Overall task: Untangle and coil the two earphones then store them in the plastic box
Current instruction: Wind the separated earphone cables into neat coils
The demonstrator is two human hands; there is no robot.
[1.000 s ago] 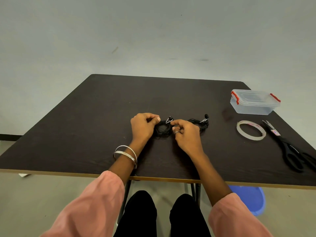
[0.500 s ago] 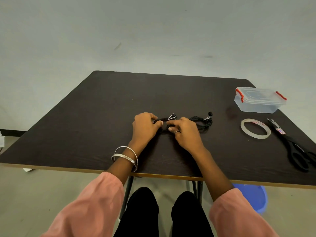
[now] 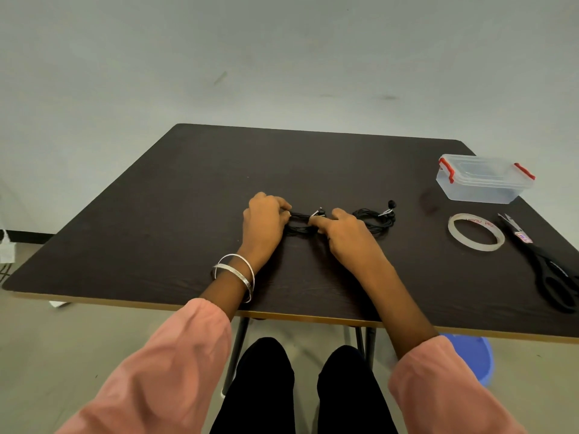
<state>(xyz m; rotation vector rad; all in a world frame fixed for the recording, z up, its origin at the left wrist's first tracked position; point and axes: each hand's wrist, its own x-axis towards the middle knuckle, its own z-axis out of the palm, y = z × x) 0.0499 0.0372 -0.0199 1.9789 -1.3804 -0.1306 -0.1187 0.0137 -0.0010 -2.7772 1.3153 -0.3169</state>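
Two black earphones lie on the dark table (image 3: 188, 214). One coiled earphone (image 3: 300, 222) is stretched between my hands: my left hand (image 3: 263, 223) pinches its left end and my right hand (image 3: 344, 233) pinches its right end near a silver earbud. The second earphone (image 3: 376, 218) sits as a loose bundle just right of my right hand, untouched. The clear plastic box (image 3: 479, 183) with red latches stands at the far right with its lid on.
A roll of clear tape (image 3: 476, 231) lies right of the earphones, and black scissors (image 3: 545, 261) lie beyond it near the right edge. A blue stool (image 3: 476, 355) stands under the table's front right. My knees are below the front edge.
My hands have drawn slightly apart, pulling the held coil into a longer flat loop. The second bundle has not moved.
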